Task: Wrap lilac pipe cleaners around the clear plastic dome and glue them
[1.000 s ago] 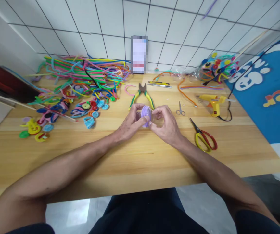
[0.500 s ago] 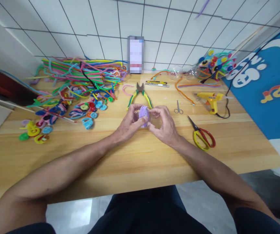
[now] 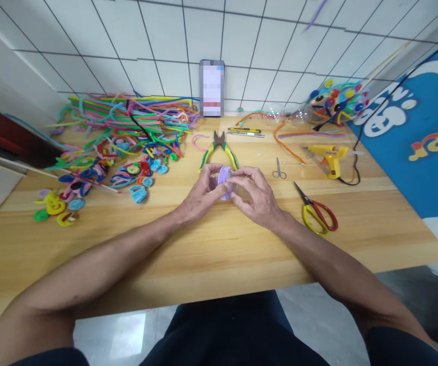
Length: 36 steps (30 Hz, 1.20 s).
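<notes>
I have the red-and-yellow scissors (image 3: 310,204) lying nearest, off right. My left hand (image 3: 202,197), curled closed, grips a purple coil (image 3: 224,176) above the table; my right hand (image 3: 257,197), half open, touches its edge, though I can't tell if it holds. Pliers (image 3: 219,141) crowd just behind. Farther back, I can't make out what the clear globes (image 3: 275,114) contain.

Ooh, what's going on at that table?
Someone's left hand is holding a purple fuzzy coil above the wooden table, and the right hand has its fingers up against it. Open pliers lie just beyond. Bright fuzzy sticks are heaped on the left; scissors and a yellow glue gun lie on the right.
</notes>
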Each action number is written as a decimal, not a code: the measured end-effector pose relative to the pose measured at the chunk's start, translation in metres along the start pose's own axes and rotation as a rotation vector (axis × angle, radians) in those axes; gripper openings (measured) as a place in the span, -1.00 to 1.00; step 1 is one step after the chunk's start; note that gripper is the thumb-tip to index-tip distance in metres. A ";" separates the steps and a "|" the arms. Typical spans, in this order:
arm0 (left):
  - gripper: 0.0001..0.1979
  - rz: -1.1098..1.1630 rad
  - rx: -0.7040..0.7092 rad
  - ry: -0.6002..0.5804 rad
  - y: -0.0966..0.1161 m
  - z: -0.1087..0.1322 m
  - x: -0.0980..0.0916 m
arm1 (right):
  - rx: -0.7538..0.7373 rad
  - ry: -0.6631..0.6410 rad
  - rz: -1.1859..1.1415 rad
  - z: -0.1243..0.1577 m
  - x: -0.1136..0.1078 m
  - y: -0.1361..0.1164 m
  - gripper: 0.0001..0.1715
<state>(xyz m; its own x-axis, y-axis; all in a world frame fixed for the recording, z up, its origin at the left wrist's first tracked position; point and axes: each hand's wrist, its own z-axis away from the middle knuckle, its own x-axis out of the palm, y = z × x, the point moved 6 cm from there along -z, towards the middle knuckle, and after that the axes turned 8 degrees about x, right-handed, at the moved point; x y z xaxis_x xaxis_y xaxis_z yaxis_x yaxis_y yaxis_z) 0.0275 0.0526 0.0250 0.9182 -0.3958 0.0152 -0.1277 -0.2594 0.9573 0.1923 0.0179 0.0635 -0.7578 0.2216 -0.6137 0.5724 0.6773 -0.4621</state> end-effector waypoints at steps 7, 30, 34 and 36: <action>-0.42 0.046 -0.007 -0.063 0.001 0.002 0.000 | 0.042 -0.020 0.002 0.000 -0.003 0.002 -0.43; -0.41 0.045 0.031 0.009 -0.002 0.000 0.001 | 0.022 -0.008 -0.006 0.001 -0.003 -0.001 -0.47; -0.40 0.046 0.023 0.027 -0.004 0.001 0.001 | -0.010 0.013 -0.005 0.002 -0.004 -0.004 -0.43; -0.40 0.042 0.023 0.026 -0.005 0.002 0.001 | -0.005 0.007 -0.002 0.002 -0.004 -0.004 -0.45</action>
<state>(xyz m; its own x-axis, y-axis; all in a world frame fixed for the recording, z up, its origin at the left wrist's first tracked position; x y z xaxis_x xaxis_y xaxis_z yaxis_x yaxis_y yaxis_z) 0.0286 0.0519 0.0199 0.9212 -0.3839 0.0627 -0.1744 -0.2636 0.9487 0.1938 0.0131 0.0659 -0.7614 0.2251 -0.6079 0.5690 0.6814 -0.4603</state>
